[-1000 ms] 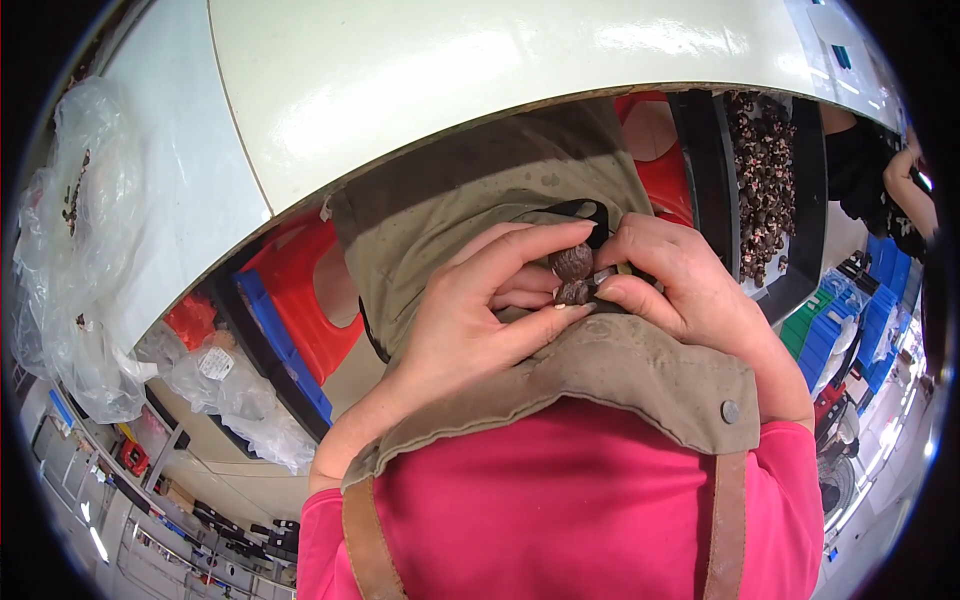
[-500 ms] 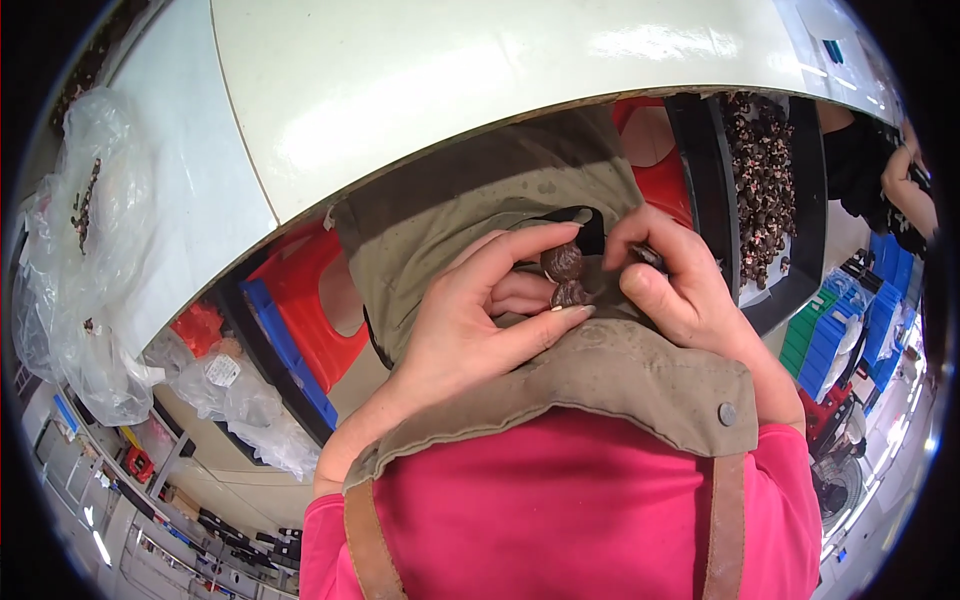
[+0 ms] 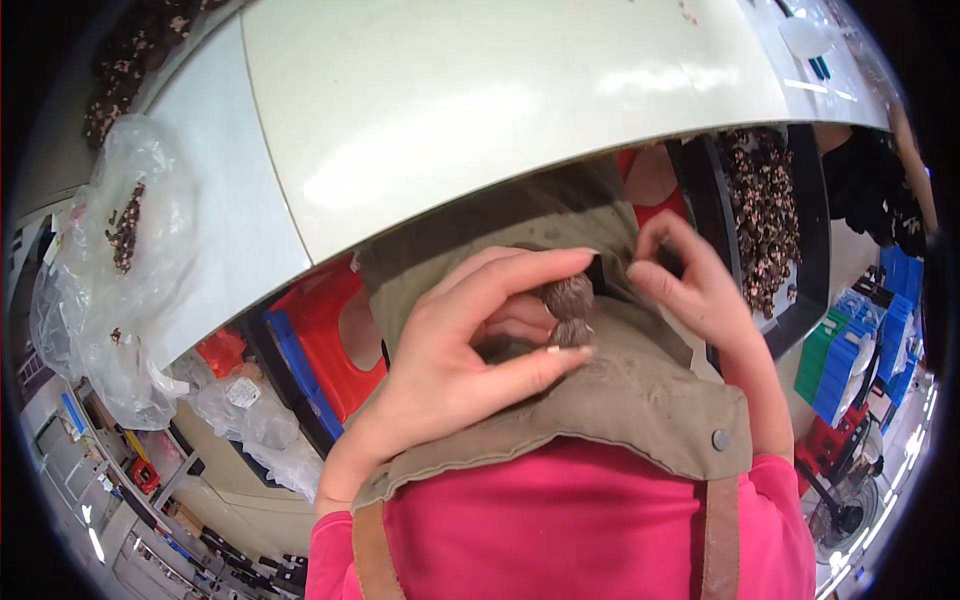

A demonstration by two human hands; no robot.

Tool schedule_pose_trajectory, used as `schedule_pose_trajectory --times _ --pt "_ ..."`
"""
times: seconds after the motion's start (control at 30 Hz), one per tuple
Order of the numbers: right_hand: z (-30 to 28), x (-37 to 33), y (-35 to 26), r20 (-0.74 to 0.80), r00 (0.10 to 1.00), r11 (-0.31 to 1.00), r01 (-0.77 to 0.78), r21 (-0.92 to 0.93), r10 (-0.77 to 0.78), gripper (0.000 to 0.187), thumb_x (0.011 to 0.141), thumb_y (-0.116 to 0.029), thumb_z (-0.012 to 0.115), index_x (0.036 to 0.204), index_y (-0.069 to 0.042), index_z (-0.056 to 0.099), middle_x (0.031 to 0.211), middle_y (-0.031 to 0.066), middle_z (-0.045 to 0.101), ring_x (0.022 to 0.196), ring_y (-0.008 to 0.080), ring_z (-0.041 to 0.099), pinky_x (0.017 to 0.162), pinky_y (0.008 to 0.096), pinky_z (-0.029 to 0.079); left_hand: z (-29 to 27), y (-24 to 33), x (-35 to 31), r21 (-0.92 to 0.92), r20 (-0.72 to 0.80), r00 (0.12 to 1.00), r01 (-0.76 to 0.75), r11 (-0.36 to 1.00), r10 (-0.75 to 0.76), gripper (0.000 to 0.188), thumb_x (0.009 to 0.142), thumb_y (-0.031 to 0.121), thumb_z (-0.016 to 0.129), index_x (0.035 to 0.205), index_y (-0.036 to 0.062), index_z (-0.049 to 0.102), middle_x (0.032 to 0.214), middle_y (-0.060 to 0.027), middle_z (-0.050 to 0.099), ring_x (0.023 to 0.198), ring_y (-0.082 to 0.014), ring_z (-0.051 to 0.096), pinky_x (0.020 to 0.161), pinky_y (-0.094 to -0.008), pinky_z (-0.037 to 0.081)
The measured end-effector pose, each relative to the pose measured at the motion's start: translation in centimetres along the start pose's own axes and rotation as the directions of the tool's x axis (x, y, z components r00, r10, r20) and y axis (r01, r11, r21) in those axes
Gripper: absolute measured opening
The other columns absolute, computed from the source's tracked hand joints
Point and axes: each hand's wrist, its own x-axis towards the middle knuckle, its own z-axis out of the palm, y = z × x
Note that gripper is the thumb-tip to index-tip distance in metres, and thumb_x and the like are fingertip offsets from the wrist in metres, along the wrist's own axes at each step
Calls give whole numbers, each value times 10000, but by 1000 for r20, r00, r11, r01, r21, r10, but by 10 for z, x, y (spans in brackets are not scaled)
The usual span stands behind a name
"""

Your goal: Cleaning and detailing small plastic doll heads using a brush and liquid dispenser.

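Over my lap, my left hand grips a dark brown, glossy piece between its thumb and forefinger. The piece has two rounded lobes with a ridged surface, the larger one above the smaller. To the right, apart from that piece, my right hand hovers with its fingers curled and thumb drawn close to the forefinger. Anything between those fingertips is too small or hidden to make out. Olive apron cloth lies under both hands.
A pale tabletop spans the far side. At right, a black tray holds many small brown and pink pieces. Clear plastic bags lie at left, near a red stool. Blue bins and another person's arm are farther right.
My right hand has shifted slightly right, away from the left hand; the dark piece seen in it before no longer shows. The left hand keeps its grip. The whole view has shifted slightly.
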Motion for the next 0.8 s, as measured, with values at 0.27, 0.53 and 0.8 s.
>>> schedule_pose_trajectory --times 0.27,0.53,0.8 --pt "-14 -6 12 295 894 863 -169 -476 338 410 944 -374 456 937 12 594 805 233 600 783 447 558 694 433 453 -12 73 -18 -97 310 910 319 943 -276 524 695 3 718 1188 -43 547 913 -201 636 827 -256 651 726 -319 535" --pt "0 -8 12 12 1000 995 -22 100 21 451 944 -436 442 949 -12 596 620 -16 479 537 59 408 506 208 311 -15 -1 4 -47 1 999 51 998 -51 568 738 -80 659 1273 -21 478 1123 -142 567 908 -198 628 790 -280 510" --pt "23 10 -28 252 810 847 524 91 -529 512 794 -458 664 1097 -46 643 725 67 553 593 188 510 529 304 395 -6 -20 -3 -288 39 956 289 913 -290 558 765 -106 639 1285 -7 465 1167 -113 577 979 -149 615 832 -249 500"
